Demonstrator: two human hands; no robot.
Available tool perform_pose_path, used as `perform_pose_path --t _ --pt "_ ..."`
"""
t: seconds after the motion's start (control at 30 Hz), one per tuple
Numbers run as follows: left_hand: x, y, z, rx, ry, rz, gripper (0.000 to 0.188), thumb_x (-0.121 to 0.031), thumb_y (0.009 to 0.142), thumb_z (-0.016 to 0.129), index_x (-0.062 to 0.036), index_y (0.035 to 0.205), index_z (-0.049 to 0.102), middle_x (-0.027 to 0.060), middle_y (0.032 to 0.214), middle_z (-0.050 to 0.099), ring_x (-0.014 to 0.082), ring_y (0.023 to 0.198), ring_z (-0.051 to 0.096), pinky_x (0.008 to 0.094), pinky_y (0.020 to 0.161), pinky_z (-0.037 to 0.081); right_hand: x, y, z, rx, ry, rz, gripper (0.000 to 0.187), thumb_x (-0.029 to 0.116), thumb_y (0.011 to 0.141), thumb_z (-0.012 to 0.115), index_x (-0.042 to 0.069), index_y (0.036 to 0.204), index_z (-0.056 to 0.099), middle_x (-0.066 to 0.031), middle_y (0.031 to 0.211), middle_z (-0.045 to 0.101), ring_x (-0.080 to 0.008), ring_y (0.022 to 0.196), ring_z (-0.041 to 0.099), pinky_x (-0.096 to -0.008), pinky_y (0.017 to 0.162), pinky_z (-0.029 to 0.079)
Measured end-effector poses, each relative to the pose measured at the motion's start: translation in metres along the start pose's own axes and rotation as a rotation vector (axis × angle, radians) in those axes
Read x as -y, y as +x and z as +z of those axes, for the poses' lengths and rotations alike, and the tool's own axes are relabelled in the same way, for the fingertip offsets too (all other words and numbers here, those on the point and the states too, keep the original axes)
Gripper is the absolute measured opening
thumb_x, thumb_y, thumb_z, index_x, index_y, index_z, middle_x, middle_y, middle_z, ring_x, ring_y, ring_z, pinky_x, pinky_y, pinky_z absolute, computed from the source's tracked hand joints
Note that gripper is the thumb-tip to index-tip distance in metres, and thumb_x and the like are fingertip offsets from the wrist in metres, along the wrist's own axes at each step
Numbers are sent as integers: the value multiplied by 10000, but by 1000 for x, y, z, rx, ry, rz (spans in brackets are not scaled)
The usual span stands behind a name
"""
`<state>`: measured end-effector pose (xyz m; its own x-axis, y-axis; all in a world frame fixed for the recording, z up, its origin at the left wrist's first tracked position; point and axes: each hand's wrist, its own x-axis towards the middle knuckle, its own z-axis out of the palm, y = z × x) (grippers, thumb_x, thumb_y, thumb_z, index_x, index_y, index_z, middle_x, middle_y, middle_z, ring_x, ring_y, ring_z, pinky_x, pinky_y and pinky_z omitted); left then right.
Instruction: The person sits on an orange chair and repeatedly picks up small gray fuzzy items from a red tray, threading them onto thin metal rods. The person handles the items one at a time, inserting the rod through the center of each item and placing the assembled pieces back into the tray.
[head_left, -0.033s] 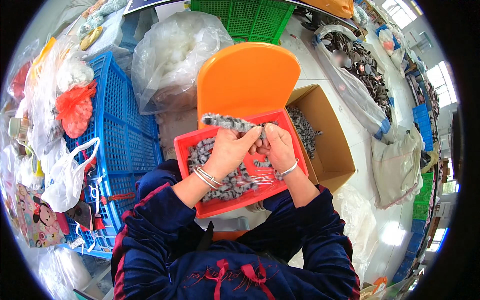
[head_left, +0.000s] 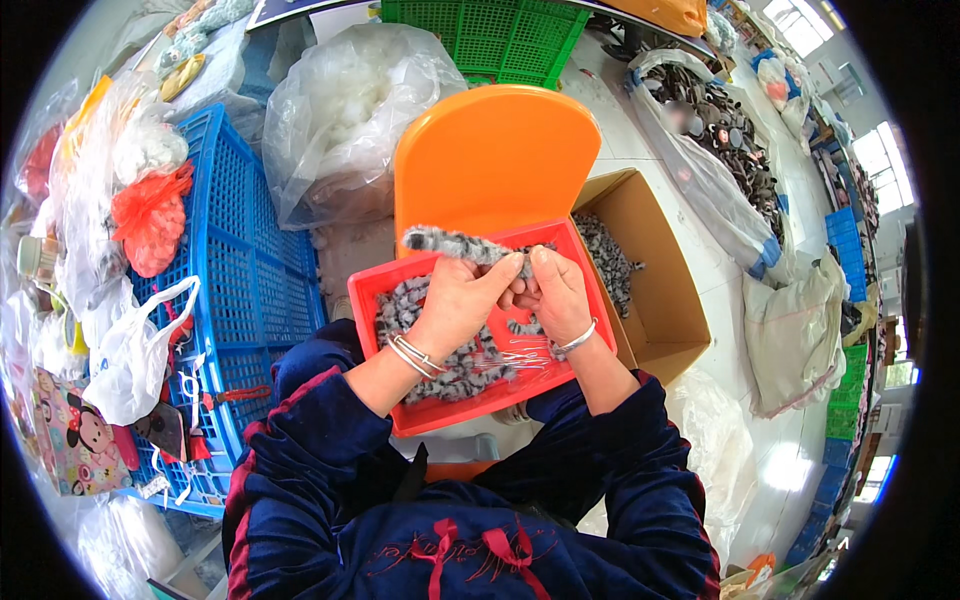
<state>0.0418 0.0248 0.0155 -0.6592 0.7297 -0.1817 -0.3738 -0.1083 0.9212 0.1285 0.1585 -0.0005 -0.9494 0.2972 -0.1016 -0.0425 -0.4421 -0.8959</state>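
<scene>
At the left of the red tray (head_left: 450, 413), grey furry pieces (head_left: 403, 305) were heaped along its left edge and toward its near-left corner. Above the far edge, a grey furry strip (head_left: 455, 245) was held, its free tip pointed to the left. By the left hand (head_left: 455, 302) it was pinched between thumb and bent fingers, so a firm but not crushing hold was to be advised, with the loose length left free. Near the near-right corner, thin pale sticks (head_left: 525, 352) were gathered below, and the wrists were best kept clear of them. By the right hand (head_left: 562, 293) the right end was gripped with thumb and fingers drawn together; which fingertips pressed it could not be told. For good control, both pinches were best kept close together and over the tray. Farther right, a cardboard box (head_left: 665, 285) was placed beside the right edge. Compared with the earlier frame, no clear difference could be found: strip, hands and tray were seen in the same places.
</scene>
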Motion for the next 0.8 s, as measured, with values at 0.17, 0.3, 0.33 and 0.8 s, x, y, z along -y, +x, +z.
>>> perform_pose_path --t 0.17,0.3,0.33,0.8 --pt "1 1 0 32 -36 73 155 -151 943 627 -15 892 682 27 770 672 85 625 584 230 572 468 9 2 4 -12 54 62 394 317 1031 443 53 741 486 -42 737 536 -66 547 354 -211 472 295" --pt "4 3 6 25 -15 188 131 -123 937 627 -8 897 675 17 776 672 74 643 582 227 577 459 14 7 -5 53 81 180 430 368 1042 397 82 731 476 0 643 427 -75 493 296 -217 463 277" --pt "6 3 6 15 0 222 125 -116 934 627 -5 898 673 14 776 671 70 646 580 227 577 456 14 7 -4 56 74 189 428 365 1042 401 83 729 475 6 638 411 -72 497 294 -217 464 269" --pt "3 1 6 10 8 190 137 -133 936 629 -11 902 682 14 749 656 65 632 570 222 558 454 11 2 -6 70 55 136 381 334 1019 477 74 740 468 -43 765 531 -73 548 335 -227 492 298"
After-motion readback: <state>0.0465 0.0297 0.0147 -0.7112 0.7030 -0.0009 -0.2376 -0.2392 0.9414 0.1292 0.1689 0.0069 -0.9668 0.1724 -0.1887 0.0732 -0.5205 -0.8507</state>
